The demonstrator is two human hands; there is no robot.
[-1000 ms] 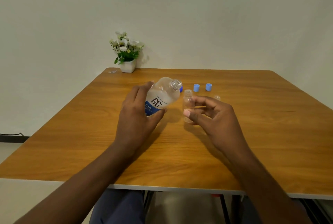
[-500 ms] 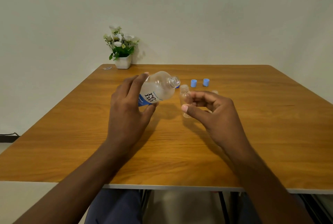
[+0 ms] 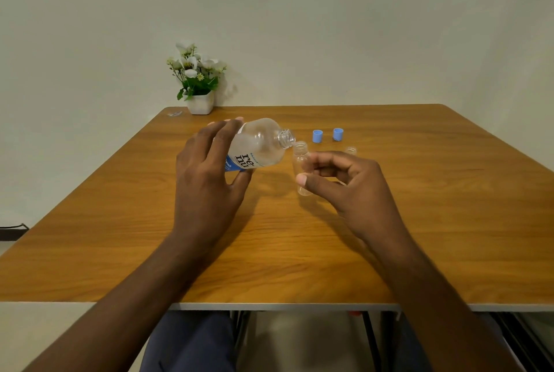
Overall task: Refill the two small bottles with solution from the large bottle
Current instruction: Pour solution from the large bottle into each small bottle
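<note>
— How are the hands placed?

— Both reach over the middle of the wooden table (image 3: 419,222). The left hand (image 3: 207,180), centre-left of the frame, has its fingers and thumb wrapped round the base of the large bottle (image 3: 260,147). The bottle is tipped on its side, with its uncapped neck pointing right. The right hand (image 3: 350,189), just right of centre, pinches the small bottle (image 3: 300,159) between thumb and curled fingers. That one is upright, its mouth just beside the large bottle's neck.

— Anything in them?

— Both are clear plastic, and I can't make out a liquid level in either.

— What's hard to see?

— The second small bottle (image 3: 350,150) shows only its open neck behind the right knuckles. Above it in the frame sit a blue cap (image 3: 317,136) and a second blue cap (image 3: 338,134), side by side but not touching.
</note>
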